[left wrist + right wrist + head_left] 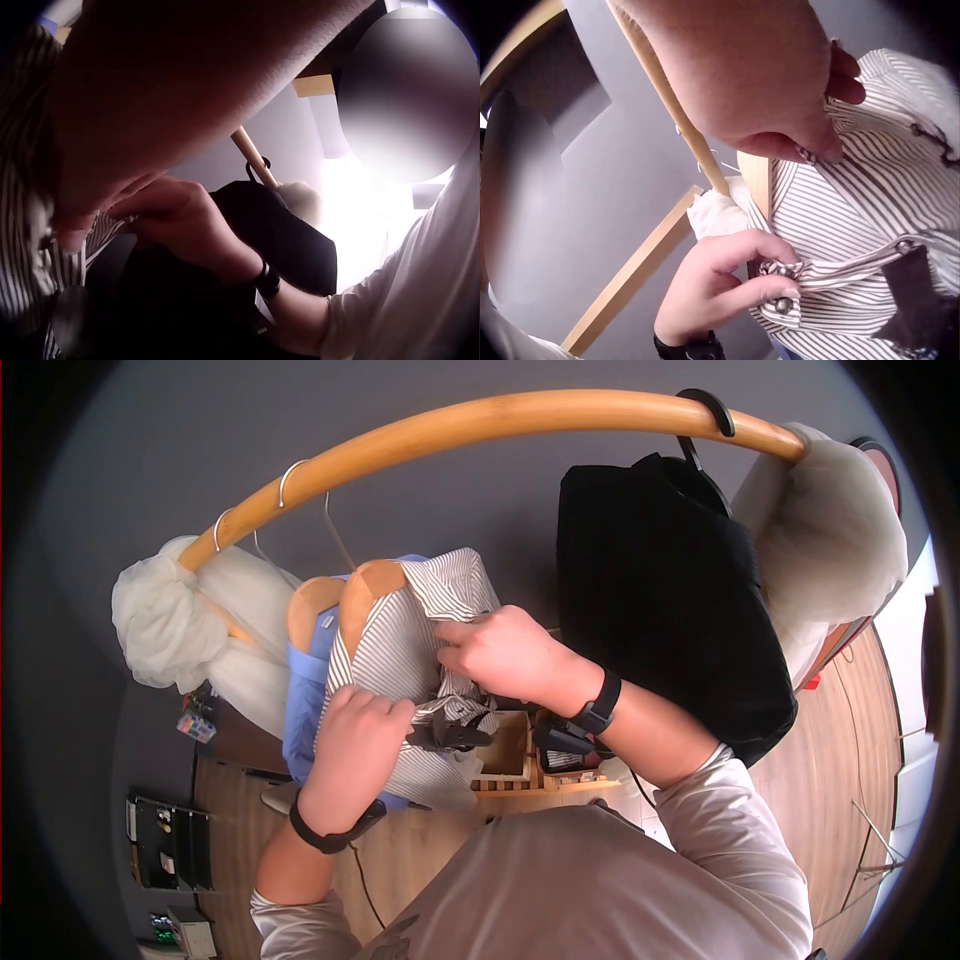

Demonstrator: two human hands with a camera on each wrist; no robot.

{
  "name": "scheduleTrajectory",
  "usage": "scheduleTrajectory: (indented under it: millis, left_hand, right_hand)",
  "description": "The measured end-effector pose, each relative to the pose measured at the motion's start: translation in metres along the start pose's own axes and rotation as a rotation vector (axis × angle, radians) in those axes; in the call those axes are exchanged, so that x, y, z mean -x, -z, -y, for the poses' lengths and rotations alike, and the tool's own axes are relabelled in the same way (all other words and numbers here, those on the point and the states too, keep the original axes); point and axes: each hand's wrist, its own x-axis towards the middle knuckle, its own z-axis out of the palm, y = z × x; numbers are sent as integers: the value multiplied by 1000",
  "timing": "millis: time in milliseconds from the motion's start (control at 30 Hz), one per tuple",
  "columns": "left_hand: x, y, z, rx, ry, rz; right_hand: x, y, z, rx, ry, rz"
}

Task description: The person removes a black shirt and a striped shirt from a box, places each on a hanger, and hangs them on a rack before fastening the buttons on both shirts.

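Note:
A white shirt with dark stripes [392, 645] hangs in front of me on a wooden hanger [362, 600]. At its lower left front, my left hand [358, 745] pinches the shirt's edge between thumb and forefinger. The right wrist view shows dark round buttons [783, 305] right at those fingertips. Higher up and to the right, my right hand [512, 652] pinches another edge of the striped cloth, with its thumb and forefinger together [821, 150]. A dark strip of cloth [911, 296] hangs over the shirt front below the hands.
A blue shirt [303, 690] on a second wooden hanger is close behind. The curved wooden rail [480, 418] runs overhead, with pale cloth [165, 615] knotted at its left end. A black garment [655, 590] hangs at right. Below stands a wooden crate [505, 750].

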Motion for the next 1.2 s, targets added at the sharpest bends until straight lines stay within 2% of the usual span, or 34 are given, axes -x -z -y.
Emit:
scheduleTrajectory:
  millis: [133,200,267,400,500,600,733,833,1000,1200]
  left_hand:
    - [-1,5,6,52,-60,-102]
    - [-2,5,7,135,-112,-160]
    - [-4,4,7,291,-171,-239]
    - [-8,-11,-1,362,-268,-396]
    - [-9,-15,-11,413,-248,-443]
    - [-12,-17,-19,449,-206,-487]
    - [-13,-19,-23,395,-11,-470]
    - [-12,-18,-26,378,6,-476]
    - [-13,-21,-25,401,-124,-513]
    - [-16,-23,-25,407,-96,-511]
  right_hand:
    - [-14,9,15,28,-81,38]
    - [-20,14,21,-97,-123,114]
    - [-26,23,22,-270,-145,198]
    - [-27,39,15,-765,-168,358]
    - [-19,31,19,-688,-177,211]
    - [-21,32,29,-617,-314,213]
    - [-15,34,30,-696,-314,216]
    - [-9,37,27,-745,-293,190]
    - [-5,31,34,-692,-320,76]
    - [-5,36,32,-700,-327,167]
